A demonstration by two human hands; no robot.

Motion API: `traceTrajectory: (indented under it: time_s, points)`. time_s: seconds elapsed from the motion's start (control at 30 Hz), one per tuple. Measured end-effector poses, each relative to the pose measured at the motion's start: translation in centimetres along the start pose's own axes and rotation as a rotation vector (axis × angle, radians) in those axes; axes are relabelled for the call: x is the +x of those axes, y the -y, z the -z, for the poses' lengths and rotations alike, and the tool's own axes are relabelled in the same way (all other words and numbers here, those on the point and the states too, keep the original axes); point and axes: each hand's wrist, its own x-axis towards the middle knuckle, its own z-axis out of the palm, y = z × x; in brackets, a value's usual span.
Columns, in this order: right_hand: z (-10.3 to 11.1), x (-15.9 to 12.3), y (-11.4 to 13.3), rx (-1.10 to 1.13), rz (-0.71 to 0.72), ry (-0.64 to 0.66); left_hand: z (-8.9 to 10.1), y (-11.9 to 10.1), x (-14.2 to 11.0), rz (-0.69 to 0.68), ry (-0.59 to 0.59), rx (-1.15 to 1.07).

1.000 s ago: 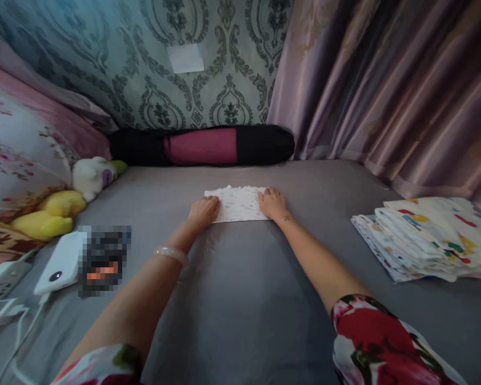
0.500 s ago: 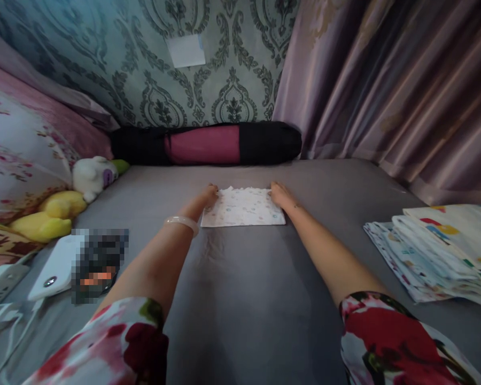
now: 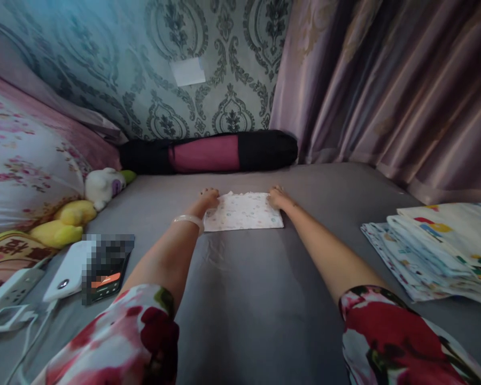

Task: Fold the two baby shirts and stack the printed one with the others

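Note:
A white folded cloth (image 3: 243, 213) with a small print lies flat on the grey bed sheet (image 3: 244, 289), its far edge slightly ruffled. At its far left corner is my left hand (image 3: 210, 198), fingers curled on the fabric; a pale bangle (image 3: 189, 219) circles that wrist. My right hand (image 3: 278, 197) closes on the far right corner in the same way. Both arms reach straight forward, and the fingertips are partly hidden behind the hands.
Several folded printed cloths (image 3: 436, 256) are stacked at right. Left are a white power bank (image 3: 70, 270), a phone (image 3: 108, 278), a power strip (image 3: 14, 291) with cables, and plush toys (image 3: 102, 188). A black and maroon long bag (image 3: 204, 153) lies along the wall.
The view has tilted up a little and shifted left, so things sit slightly lower and further right at the left side. Both hands stay at the cloth's far corners.

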Motion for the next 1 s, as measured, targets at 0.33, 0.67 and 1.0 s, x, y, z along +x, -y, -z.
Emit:
traceTrajectory:
  time_s: [0.33,0.67,1.0]
  points:
    - [3.6,-2.6,-1.2,0.217,0.125,-0.141,2.9,1.0,-4.3,-0.038,-0.169,-0.109]
    - [9.3,-7.6,-2.5,0.307,0.374,-0.412,7.0,0.7,-8.2,-0.183,-0.433,-0.178]
    - [3.4,-15.1,-5.5,0.250,0.643,-0.296,-0.4,1.4,-15.2,-0.442,-0.387,-0.236]
